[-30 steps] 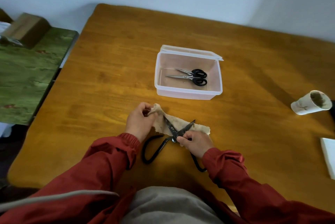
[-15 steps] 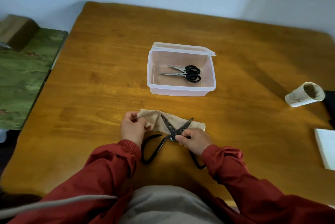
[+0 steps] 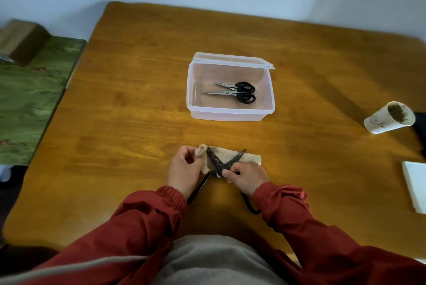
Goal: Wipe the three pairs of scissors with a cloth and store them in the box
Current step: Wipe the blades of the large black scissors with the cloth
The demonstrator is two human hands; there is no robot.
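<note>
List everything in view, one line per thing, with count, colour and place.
table: 1, brown wood, fills the middle of the view
box: 1, clear plastic, centre of the table, lid open at the back
small scissors: 2 pairs, black handles, shut, side by side in the box
big scissors: 1 pair, black, blades open, on the cloth at the near edge
cloth: 1, beige, under the big scissors' blades
cup: 1, white, brown inside, right side of the table
white slab: 1, right edge, cut off
green surface: 1, left of the table
brown block: 1, on the green surface
sleeves: 2, red
left hand: grips the cloth's left end
right hand: pinches the big scissors near the pivot
</note>
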